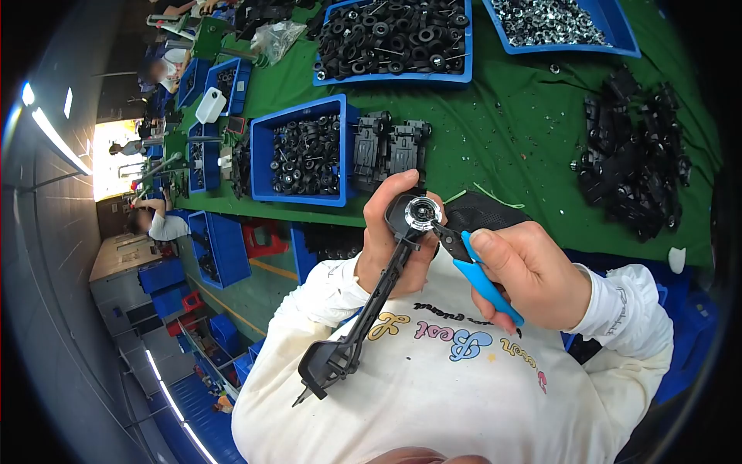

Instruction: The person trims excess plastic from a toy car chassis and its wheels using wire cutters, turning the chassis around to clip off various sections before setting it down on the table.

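My left hand (379, 232) is wrapped round a long black plastic toy-car chassis (365, 317), which slants down toward my chest. At its upper end a shiny chrome wheel hub (422, 212) sits in the wheel arch, facing up. My right hand (533, 274) grips blue-handled pliers (484, 288). The dark jaws of the pliers touch or nearly touch the rim of the hub; whether they pinch anything is too small to tell.
On the green-covered table (495, 139) stand blue bins of black tyres (394, 35), wheels with axles (305, 158) and chrome hubs (553, 23). Assembled chassis (390, 147) lie beside one bin. A pile of black chassis parts (634, 155) is at right. Other people work at far left.
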### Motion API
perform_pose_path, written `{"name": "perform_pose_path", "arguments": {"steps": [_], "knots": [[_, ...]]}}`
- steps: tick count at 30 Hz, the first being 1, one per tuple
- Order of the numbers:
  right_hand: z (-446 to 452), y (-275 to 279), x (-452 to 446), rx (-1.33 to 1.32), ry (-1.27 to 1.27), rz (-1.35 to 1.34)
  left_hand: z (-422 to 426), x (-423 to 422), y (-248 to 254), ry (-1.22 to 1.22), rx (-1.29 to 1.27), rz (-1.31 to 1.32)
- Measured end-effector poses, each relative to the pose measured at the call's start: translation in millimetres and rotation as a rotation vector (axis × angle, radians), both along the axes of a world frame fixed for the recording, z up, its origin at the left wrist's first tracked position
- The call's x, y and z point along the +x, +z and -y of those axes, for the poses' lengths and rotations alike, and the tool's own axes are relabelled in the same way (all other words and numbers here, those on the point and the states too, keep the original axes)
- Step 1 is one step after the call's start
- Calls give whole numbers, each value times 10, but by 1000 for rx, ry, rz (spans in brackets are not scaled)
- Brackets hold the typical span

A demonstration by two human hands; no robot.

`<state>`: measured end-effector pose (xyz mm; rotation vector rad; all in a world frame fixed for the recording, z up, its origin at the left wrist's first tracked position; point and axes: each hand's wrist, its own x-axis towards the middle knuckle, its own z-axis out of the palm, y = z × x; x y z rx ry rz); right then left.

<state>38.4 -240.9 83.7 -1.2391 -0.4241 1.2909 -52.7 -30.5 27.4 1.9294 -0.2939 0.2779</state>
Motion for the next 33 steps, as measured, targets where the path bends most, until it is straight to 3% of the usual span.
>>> {"name": "perform_pose_path", "arguments": {"steps": [9,11,12,14,15,18,21,24,33], "knots": [[-3,-106,14,141,76,-533,7,25,24,12,22,43],[-1,-60,27,55,38,-271,-2,18,-5,4,-4,23],[-6,-91,-11,55,39,-272,-3,9,-14,-2,-32,0],[-22,-182,-116,122,-225,739,9,-2,0,-4,-43,-18],[-18,-161,-106,120,-256,977,16,-14,7,-3,-54,-35],[11,-93,-166,-20,-218,1127,34,12,-38,66,13,35],[7,-95,-163,-22,-206,1118,-20,-1,30,-2,12,46],[-5,-56,-111,104,-215,760,-66,-25,57,-25,87,34],[-23,-7,-59,102,-113,334,-102,2,46,-63,61,83]]}}
